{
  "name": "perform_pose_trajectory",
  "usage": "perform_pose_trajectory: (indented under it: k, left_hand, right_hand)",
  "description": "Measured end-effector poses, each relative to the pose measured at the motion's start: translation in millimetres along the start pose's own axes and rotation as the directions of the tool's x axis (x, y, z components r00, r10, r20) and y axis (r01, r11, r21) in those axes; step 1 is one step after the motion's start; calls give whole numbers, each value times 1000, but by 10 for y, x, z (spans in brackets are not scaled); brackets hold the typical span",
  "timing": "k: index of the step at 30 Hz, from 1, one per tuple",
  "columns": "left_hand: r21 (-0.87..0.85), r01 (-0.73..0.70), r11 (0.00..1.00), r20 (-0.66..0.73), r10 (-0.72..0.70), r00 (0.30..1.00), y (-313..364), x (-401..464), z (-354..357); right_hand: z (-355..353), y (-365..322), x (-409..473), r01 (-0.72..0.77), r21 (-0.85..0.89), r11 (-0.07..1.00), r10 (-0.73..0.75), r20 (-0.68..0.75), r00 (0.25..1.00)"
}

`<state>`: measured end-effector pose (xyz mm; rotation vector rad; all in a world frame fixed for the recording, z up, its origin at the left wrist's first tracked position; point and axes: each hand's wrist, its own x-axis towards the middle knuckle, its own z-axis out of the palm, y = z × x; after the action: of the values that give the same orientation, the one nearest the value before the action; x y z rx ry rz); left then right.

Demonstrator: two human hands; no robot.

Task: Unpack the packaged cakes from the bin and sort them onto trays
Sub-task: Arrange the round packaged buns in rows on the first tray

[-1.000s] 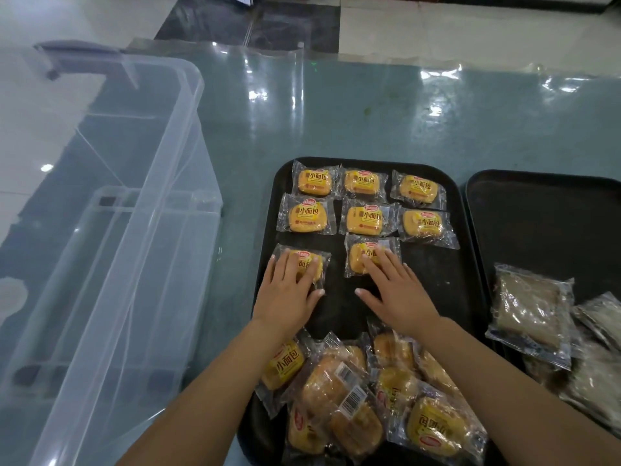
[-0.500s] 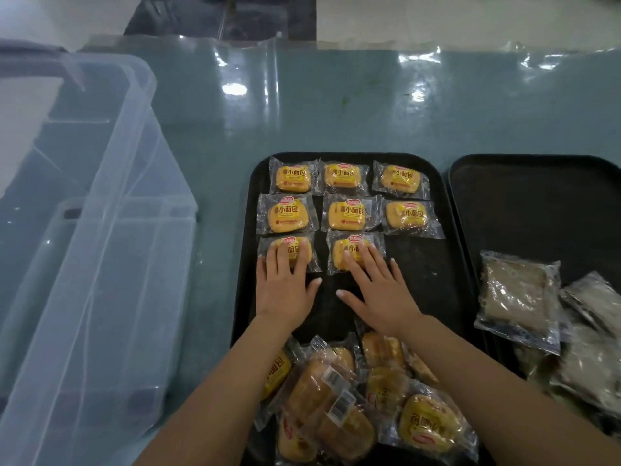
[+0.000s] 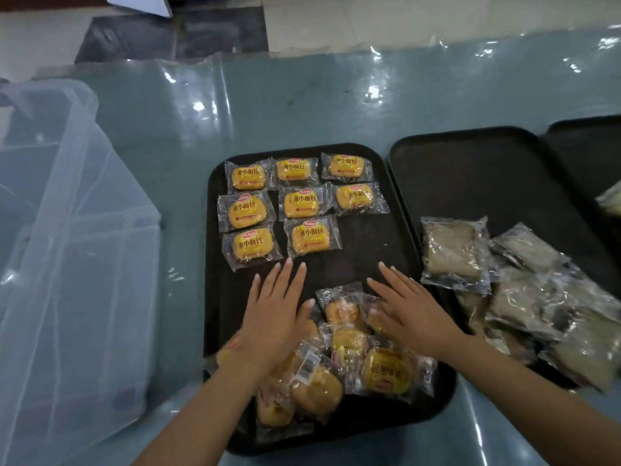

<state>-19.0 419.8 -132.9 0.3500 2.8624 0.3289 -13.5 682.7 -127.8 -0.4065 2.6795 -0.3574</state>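
Eight yellow wrapped cakes point(image 3: 304, 203) in rows, centre frame, on black rectangular tray point(image 3: 369, 243), loose pile point(image 3: 342, 358) lower centre, left hand point(image 3: 274, 316) flat, fingers straight, holding nothing, right hand point(image 3: 411, 312) flat on pile, clear plastic bin point(image 3: 70, 237) left edge.

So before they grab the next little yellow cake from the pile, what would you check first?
1. Both hands free: ok. The left hand and right hand lie flat with straight fingers, holding nothing.
2. Empty slot in the grid: ok. The third row on the black plastic tray has two yellow wrapped cakes, with bare tray to their right.
3. Loose pile of yellow cakes within reach: ok, right beneath both hands.
4. Kinds kept apart: ok. The grey clear-wrapped packets sit on the second black tray.
5. Clear plastic bin emptied: cannot tell.
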Motion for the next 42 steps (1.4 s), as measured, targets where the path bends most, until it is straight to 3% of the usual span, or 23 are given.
perform_pose_trajectory:
  k: [7,15,22,27,32,39,42]
  left_hand:
    - [66,-51,996,127,43,991,212,-223,195]
    - [87,-55,995,152,41,987,232,-266,244]
    - [160,-215,964,106,199,974,312,-39,109]
    - [165,-319,933,110,304,946,452,236,71]
    - [200,-360,911,220,316,923,596,515,69]
    - [233,-309,922,232,256,938,653,631,219]
    - [221,-272,937,178,235,955,662,600,269]
  right_hand:
    - [279,75,-440,-78,26,997,76,68,995]
    - [148,-38,-314,-35,146,989,48,-90,995]
    - [-133,-1,80,1,255,967,29,-113,993]
    - [-308,156,371,-45,190,981,75,-155,985]
    - [-304,315,559,-62,156,986,84,-135,987]
    - [-101,385,426,66,-50,997,-79,-334,939]
    - [53,273,274,77,-118,990,-112,-333,936]
